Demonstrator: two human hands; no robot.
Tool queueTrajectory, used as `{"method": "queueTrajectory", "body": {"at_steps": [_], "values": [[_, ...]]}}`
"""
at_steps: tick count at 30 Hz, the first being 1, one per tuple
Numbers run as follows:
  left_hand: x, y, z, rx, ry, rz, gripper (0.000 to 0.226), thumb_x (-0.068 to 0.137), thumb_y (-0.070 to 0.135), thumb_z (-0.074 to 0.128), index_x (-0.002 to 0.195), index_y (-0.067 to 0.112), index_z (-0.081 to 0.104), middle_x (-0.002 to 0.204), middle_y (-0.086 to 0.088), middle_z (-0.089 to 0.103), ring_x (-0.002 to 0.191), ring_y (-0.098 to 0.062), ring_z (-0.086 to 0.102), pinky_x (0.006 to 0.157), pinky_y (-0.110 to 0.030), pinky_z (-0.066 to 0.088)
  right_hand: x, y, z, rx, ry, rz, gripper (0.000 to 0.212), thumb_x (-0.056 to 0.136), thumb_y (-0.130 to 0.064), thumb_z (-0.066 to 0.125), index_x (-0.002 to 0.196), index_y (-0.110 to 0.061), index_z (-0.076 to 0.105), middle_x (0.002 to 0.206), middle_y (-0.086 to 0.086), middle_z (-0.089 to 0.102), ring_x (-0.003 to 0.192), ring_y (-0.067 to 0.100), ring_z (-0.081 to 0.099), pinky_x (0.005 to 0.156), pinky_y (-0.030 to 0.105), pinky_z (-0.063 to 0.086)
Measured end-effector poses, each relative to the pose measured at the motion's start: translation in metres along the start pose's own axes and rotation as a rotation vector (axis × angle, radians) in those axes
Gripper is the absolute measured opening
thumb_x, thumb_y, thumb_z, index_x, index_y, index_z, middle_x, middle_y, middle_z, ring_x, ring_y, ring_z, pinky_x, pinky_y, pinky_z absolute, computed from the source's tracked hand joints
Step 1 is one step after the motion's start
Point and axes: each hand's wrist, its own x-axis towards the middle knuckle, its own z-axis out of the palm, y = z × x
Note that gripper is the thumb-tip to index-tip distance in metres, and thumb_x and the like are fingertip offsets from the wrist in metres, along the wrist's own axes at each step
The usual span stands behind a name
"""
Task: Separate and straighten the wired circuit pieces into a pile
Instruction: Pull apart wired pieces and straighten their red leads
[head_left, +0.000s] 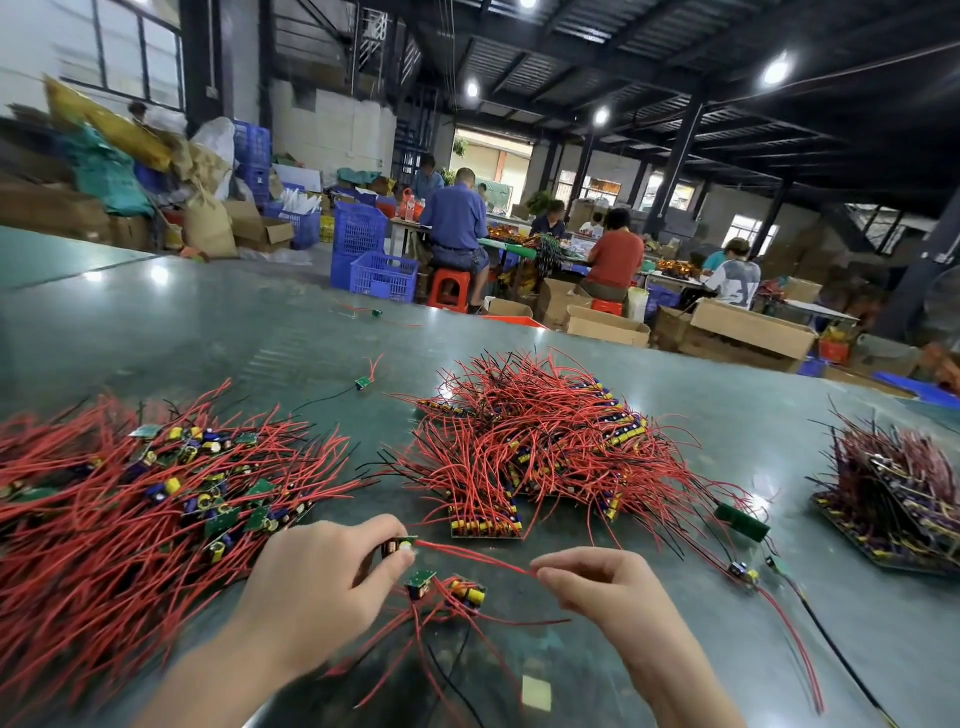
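Note:
My left hand (322, 577) pinches a small circuit piece (401, 545) by its board. Its red wire (475, 558) stretches right to my right hand (597, 587), which pinches the wire near its end. Just below the held piece lie two loose circuit pieces (452, 590) with red and black wires trailing toward me. A large tangled heap of wired pieces (130, 499) covers the table on my left. Ahead sits a second heap (535, 447) with boards lined up in rows.
The green table (208, 322) carries a third stack of boards (893, 499) at the right, a green board strip (742, 521), and stray pieces (362, 383) farther out. Beyond the table edge people sit at benches among blue crates (384, 275) and cardboard boxes (748, 332).

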Motion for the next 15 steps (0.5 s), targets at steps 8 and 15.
{"method": "queueTrajectory", "body": {"at_steps": [8, 15], "values": [[-0.003, -0.003, 0.011, 0.076, -0.018, 0.041, 0.049, 0.076, 0.063, 0.026, 0.087, 0.028, 0.058, 0.053, 0.011, 0.051, 0.058, -0.009, 0.051, 0.049, -0.019, 0.028, 0.002, 0.002, 0.007, -0.188, 0.297, -0.149, 0.025, 0.078, -0.008, 0.071, 0.066, -0.029, 0.074, 0.062, -0.013, 0.070, 0.059, -0.007, 0.058, 0.055, 0.007, 0.040], [-0.001, -0.005, 0.000, -0.068, -0.052, -0.001, 0.041, 0.077, 0.060, 0.031, 0.072, 0.026, 0.053, 0.057, 0.019, 0.053, 0.058, -0.004, 0.049, 0.051, -0.020, 0.031, 0.003, 0.000, 0.008, -0.145, 0.274, -0.195, 0.026, 0.081, -0.010, 0.070, 0.064, -0.030, 0.072, 0.052, -0.017, 0.063, 0.054, -0.008, 0.055, 0.058, 0.006, 0.041]]}}
